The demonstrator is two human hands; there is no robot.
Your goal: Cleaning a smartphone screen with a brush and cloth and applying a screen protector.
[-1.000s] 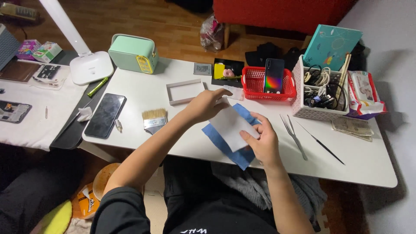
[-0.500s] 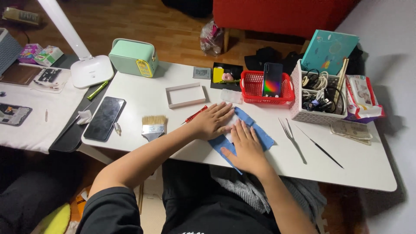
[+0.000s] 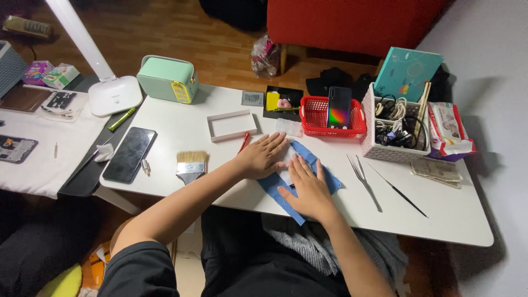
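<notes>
A blue cloth point(image 3: 281, 195) lies flat on the white table point(image 3: 181, 132), near its front edge. My left hand point(image 3: 264, 155) presses palm down on the cloth's upper left part, fingers spread. My right hand point(image 3: 308, 186) lies flat on its middle, fingers apart. A white sheet or thin object shows between the two hands on the cloth, mostly hidden. A red pen point(image 3: 244, 142) sits just left of my left hand.
A paintbrush point(image 3: 190, 166), a dark phone point(image 3: 130, 153) and a shallow white tray point(image 3: 231, 125) lie to the left. Tweezers point(image 3: 364, 175) and a thin black probe point(image 3: 397, 190) lie to the right. A red basket point(image 3: 318, 115) with a phone, a white cable basket point(image 3: 379, 148) and a mint box point(image 3: 166, 80) stand behind.
A second ago both hands held the blue cloth and white piece lifted above the table. They have lowered it, and both palms now rest flat on it.
</notes>
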